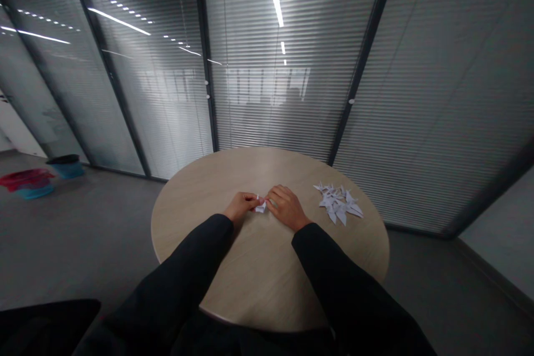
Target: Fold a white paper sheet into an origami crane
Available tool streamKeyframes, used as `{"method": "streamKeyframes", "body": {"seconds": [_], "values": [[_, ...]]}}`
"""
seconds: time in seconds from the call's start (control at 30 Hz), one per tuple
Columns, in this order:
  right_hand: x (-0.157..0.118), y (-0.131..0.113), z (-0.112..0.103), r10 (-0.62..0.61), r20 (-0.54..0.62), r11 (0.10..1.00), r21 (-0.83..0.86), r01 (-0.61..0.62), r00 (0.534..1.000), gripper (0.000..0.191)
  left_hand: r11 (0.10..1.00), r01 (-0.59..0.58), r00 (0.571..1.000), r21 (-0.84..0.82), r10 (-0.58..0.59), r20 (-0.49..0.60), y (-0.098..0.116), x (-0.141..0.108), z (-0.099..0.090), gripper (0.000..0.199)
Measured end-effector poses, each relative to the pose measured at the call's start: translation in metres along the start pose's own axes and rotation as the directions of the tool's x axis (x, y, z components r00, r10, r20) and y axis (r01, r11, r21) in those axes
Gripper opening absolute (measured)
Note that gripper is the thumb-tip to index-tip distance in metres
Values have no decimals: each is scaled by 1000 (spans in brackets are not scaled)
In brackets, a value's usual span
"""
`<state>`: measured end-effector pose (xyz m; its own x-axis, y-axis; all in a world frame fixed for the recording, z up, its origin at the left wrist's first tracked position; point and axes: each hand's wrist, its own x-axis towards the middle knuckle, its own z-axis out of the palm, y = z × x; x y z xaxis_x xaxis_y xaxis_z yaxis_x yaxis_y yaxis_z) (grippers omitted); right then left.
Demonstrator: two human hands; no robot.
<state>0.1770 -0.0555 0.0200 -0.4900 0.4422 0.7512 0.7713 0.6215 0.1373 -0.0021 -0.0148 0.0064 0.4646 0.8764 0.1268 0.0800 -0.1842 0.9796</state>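
Observation:
A small folded piece of white paper (261, 207) is between my hands, over the middle of the round table (250, 256). My left hand (242, 204) pinches it from the left with thumb and fingers. From the right, my right hand (287, 206) has its fingertips closed on the paper's other side, its fingers bent. The finer folds are too small to make out. A pile of folded white paper cranes (339, 203) lies to the right of my right hand, several of them overlapping.
Glass partitions with blinds (275, 117) stand just behind the table's far edge. On the floor at the far left are a blue bin with a red liner (29, 181) and a blue bin with a black liner (67, 166). A dark object (45, 322) is at lower left.

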Motion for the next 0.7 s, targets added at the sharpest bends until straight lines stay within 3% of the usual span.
{"method": "streamKeyframes", "body": {"seconds": [0.13, 0.33, 0.7], "values": [[0, -1, 3, 39, -33, 999, 38, -37, 999, 16, 999, -6, 999, -43, 5, -38, 7, -3, 3, 50], [-2, -2, 9, 160, -101, 954, 270, -128, 982, 13, 997, -57, 991, -54, 50, -121, 11, -3, 4, 52], [-3, 1, 14, 281, -66, 848, 484, -216, 957, 15, 994, -110, 981, -6, 108, -159, 8, -1, 4, 57]]}}
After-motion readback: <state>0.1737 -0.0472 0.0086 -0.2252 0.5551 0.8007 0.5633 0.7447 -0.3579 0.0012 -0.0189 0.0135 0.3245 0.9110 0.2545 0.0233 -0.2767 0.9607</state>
